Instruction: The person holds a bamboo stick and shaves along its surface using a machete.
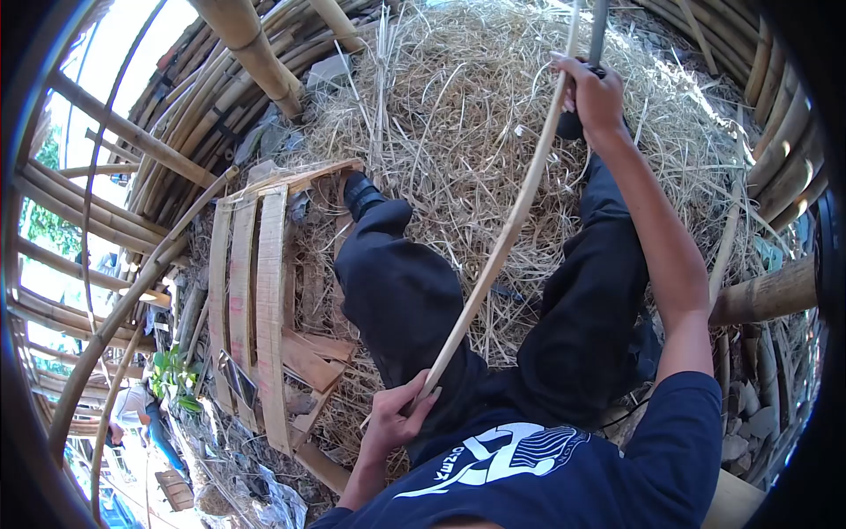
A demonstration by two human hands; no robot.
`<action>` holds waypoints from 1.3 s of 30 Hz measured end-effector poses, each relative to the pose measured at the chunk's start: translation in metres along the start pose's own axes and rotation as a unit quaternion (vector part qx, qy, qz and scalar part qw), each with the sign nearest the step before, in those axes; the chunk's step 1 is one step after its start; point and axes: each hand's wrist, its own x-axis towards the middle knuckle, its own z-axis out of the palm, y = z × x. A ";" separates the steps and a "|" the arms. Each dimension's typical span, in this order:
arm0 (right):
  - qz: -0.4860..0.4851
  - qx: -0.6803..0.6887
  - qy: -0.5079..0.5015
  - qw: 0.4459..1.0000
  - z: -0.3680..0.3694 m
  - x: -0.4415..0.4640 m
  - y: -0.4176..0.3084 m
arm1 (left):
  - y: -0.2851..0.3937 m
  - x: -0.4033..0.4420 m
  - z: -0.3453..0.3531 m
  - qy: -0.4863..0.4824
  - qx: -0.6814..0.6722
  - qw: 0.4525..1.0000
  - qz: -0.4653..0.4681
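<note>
Two hands on one pale strip. Far left, beyond the bamboo, another person (132,404) bends low. Next, a slatted wooden panel (273,309) beside the wearer's left leg; a flat dark object (238,381) rests on it, too indistinct to identify.

Left hand (401,413): close to the torso, thumb and fingers pinched around the lower part of the pale strip (504,242). The strip's long axis slants from here up and rightward, away from the body, passing between the dark-trousered legs above loose straw (476,106).

Right hand (597,97): arm extended, the farther from the body, fist closed around the dark tool (599,31) at its handle, fingertips meeting the strip's outer stretch. Key relation: tool and strip lie almost side by side here, tool to the right, both pointing outward; the left hand is well back along the strip. Whether they touch, cannot tell. Far right, a thick bamboo pole (767,295).
</note>
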 end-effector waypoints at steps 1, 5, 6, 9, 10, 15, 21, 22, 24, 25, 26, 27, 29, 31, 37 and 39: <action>-0.008 0.017 0.026 0.999 -0.005 -0.003 -0.005 | 0.003 0.000 0.003 -0.006 -0.016 1.000 0.004; -0.022 0.057 0.078 0.995 -0.011 0.002 -0.004 | 0.000 0.012 0.005 -0.062 -0.138 0.988 -0.017; -0.019 0.051 0.078 0.995 -0.012 0.003 -0.004 | 0.002 0.013 0.006 -0.061 -0.141 0.988 -0.016; -0.001 0.032 0.058 0.998 -0.011 0.004 0.003 | 0.007 0.014 0.008 -0.066 -0.165 0.984 -0.014; 0.002 0.021 0.034 0.999 -0.013 0.007 0.010 | 0.007 0.013 0.007 -0.088 -0.182 0.978 -0.054; 0.028 -0.015 -0.027 0.999 -0.011 0.021 0.044 | 0.001 0.007 0.005 -0.108 -0.232 0.961 -0.104; 0.162 -0.039 -0.091 0.982 0.004 0.015 0.062 | -0.001 0.001 -0.010 -0.149 -0.358 0.889 -0.242; 0.192 -0.038 -0.092 0.976 0.007 0.014 0.064 | -0.003 -0.001 -0.012 -0.155 -0.366 0.883 -0.249; 0.218 -0.042 -0.104 0.969 0.009 0.013 0.069 | -0.006 -0.003 -0.015 -0.161 -0.373 0.877 -0.256; 0.244 -0.046 -0.115 0.962 0.010 0.013 0.071 | -0.007 -0.004 -0.017 -0.174 -0.375 0.875 -0.250; 0.274 -0.052 -0.116 0.953 0.012 0.014 0.075 | -0.007 -0.004 -0.019 -0.188 -0.378 0.873 -0.245; 0.273 -0.049 -0.117 0.954 0.014 0.012 0.078 | -0.004 -0.003 -0.019 -0.187 -0.375 0.874 -0.244; 0.340 -0.027 -0.132 0.931 0.016 0.009 0.082 | 0.005 0.007 -0.022 -0.244 -0.354 0.850 -0.303; 0.358 -0.046 -0.139 0.922 0.018 0.007 0.097 | 0.006 0.016 -0.022 -0.268 -0.345 0.846 -0.305; 0.355 -0.099 -0.170 0.914 0.032 -0.006 0.121 | 0.009 0.029 -0.008 -0.215 -0.367 0.854 -0.298; 0.362 -0.106 -0.183 0.908 0.031 -0.008 0.121 | 0.011 0.025 -0.009 -0.228 -0.348 0.853 -0.316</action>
